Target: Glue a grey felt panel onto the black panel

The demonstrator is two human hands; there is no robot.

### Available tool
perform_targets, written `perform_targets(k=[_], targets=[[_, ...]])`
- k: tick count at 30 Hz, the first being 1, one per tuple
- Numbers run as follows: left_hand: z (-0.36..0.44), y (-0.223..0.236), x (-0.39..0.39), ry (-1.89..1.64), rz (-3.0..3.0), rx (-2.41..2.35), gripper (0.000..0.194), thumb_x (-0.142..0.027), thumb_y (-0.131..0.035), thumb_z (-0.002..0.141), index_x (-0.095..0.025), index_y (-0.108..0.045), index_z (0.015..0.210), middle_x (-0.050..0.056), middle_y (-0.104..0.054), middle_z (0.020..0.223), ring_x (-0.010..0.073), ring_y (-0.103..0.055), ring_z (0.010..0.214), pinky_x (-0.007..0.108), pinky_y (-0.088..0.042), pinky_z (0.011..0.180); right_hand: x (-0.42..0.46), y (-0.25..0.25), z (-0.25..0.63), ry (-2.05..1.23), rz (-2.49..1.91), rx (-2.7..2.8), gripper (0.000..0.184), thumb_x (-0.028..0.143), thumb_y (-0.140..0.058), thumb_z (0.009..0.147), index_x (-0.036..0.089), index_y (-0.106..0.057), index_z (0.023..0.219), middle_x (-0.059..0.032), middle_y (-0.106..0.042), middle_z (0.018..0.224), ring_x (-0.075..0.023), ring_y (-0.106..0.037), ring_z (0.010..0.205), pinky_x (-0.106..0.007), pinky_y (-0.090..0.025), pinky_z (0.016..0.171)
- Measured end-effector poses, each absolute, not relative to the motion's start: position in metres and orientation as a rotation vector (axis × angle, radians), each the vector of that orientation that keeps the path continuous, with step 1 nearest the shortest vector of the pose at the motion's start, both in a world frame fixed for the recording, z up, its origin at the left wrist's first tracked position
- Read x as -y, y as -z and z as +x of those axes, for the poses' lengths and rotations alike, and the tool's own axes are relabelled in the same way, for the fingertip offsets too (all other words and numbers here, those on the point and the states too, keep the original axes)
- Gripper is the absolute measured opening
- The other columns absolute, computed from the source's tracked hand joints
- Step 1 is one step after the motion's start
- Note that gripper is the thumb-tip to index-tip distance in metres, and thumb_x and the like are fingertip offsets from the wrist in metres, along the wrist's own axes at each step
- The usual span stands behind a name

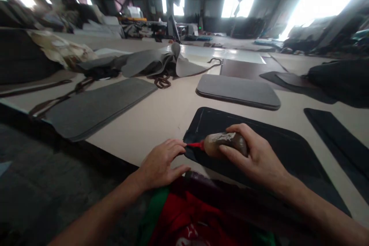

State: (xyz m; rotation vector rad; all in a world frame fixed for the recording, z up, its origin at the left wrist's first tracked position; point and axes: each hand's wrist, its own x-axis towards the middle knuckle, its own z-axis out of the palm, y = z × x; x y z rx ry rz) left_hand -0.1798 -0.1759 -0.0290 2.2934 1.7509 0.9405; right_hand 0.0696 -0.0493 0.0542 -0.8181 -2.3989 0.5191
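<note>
My right hand [253, 153] is wrapped round a brownish glue bottle [215, 144] with a worn pale label. The bottle lies tilted nearly flat, its long red nozzle [196, 145] pointing left. Beneath it is a black rounded-corner panel [273, 138] with faint pale marks along its edge. The nozzle's tip meets the panel's left edge, right by the fingertips of my left hand [165, 161]. That hand rests at the panel's left corner, fingers stretched out and thumb apart from them. Whether its fingertips press on the panel's edge is hard to see.
Stacked grey panels [239, 90] lie beyond the black one, and a larger grey stack [100, 103] sits left. Crumpled grey sheets [152, 61] with brown cords [163, 82] are farther back. A dark strip [340, 138] lies right. The table's front edge runs close to my body.
</note>
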Motion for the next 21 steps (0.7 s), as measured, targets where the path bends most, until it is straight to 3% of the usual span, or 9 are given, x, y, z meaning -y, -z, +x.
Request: perform_targets(k=[21], targets=[[-0.178,0.031,0.175,-0.932,2.333,-1.811,0.030,-0.035,-0.069,0.089,-0.021,-0.057,0.112,0.006,-0.061,0.121,0.0246,-0.056,0.115,0.043,-0.048,0.100,0.053,-0.067,0.052,-0.286,-0.736,2.571,0.019,0.037,-0.054,0.092,0.020,-0.054,0.102,-0.0031,-0.058,0.096,-0.0208,-0.058,0.080,-0.033,-0.039,0.069]])
